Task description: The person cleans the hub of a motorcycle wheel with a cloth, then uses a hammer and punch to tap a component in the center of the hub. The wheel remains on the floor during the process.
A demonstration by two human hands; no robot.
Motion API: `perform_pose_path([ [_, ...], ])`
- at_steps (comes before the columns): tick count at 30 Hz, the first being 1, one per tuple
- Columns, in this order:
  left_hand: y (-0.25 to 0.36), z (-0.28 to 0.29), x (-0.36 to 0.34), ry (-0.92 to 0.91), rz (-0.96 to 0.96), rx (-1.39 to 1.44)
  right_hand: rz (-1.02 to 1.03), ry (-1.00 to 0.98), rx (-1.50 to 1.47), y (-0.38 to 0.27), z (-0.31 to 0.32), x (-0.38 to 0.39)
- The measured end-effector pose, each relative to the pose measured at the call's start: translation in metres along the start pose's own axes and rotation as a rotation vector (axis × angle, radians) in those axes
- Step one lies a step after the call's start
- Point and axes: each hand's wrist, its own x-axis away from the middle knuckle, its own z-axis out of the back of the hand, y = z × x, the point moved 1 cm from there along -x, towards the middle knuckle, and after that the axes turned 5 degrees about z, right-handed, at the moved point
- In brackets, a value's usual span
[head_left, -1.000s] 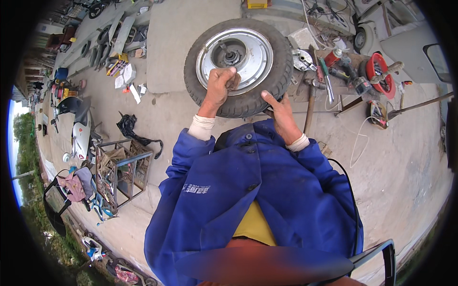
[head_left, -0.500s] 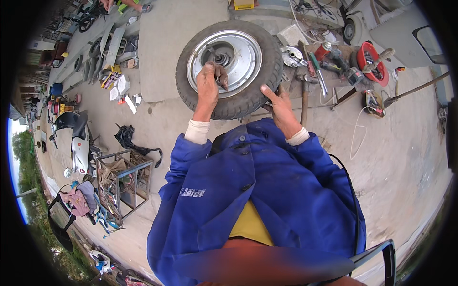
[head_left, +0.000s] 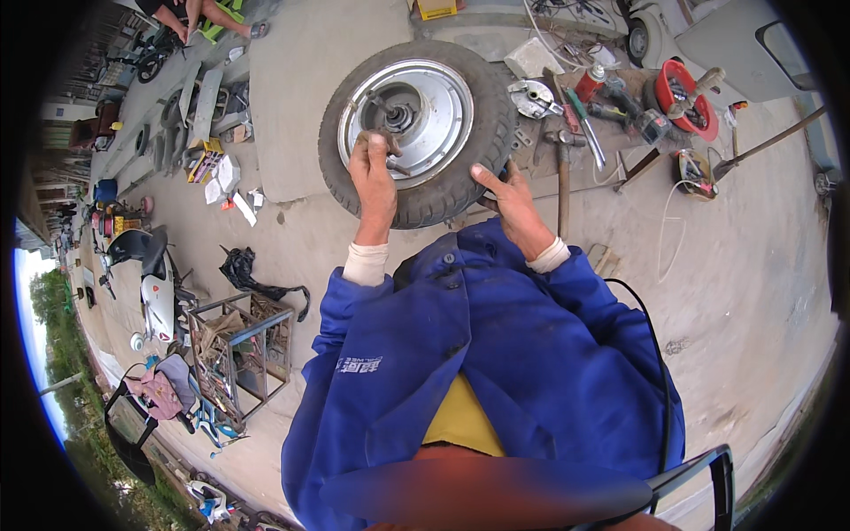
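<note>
A wheel (head_left: 447, 142) with a black treaded tyre and a silver metal hub is in front of me, its hub side facing up. A threaded axle stands up from the hub's recessed middle. My right hand (head_left: 515, 205) grips the tyre's near right edge, thumb on top and fingers hidden beneath. Over the near left of the rim, my left hand (head_left: 375, 181) is closed, with thumb and fingers pinched together. A short metal stub (head_left: 398, 167) shows beside its fingertips; whether it is held or fixed to the wheel I cannot tell.
Right of the wheel lie a hammer (head_left: 564, 177), a brake plate (head_left: 533, 99), a spray can (head_left: 591, 81), a power tool (head_left: 651, 126) and a red basin (head_left: 666, 84) of parts. At left stand a metal-framed crate (head_left: 239, 345) and a scooter (head_left: 158, 301). Another person sits far left.
The wheel has shifted slightly left in view. My left hand has drawn back from the axle toward the near rim, uncovering the hub's middle. My right hand keeps its grip.
</note>
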Motion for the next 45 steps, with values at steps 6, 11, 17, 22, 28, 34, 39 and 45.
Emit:
perform_pose_path([
  [6,0.003,0.002,0.015,-0.081,0.145,0.07,0.209,0.085,0.037,0.013,0.01,-0.018],
  [11,0.024,0.011,0.022,-0.132,0.029,-0.498,0.659,0.257,0.597,-0.004,0.01,-0.015],
  [17,0.029,0.01,0.034,-0.056,0.108,-0.136,0.811,0.054,0.819,-0.033,-0.015,-0.007],
  [22,0.024,0.03,0.023,-0.237,0.017,-0.129,0.839,0.193,0.825,-0.023,-0.001,-0.026],
  [28,0.024,0.03,0.027,-0.232,0.067,-0.209,0.054,-0.059,-0.063,-0.015,0.013,-0.036],
  [34,0.031,0.025,0.024,-0.229,0.148,-0.122,0.058,0.015,0.001,-0.01,0.003,-0.022],
  [39,0.005,0.007,0.017,0.012,0.255,0.286,0.07,0.02,-0.003,-0.006,-0.003,-0.014],
  [45,-0.009,0.028,-0.008,-0.288,0.317,0.335,0.056,0.031,0.012,-0.002,0.004,-0.019],
])
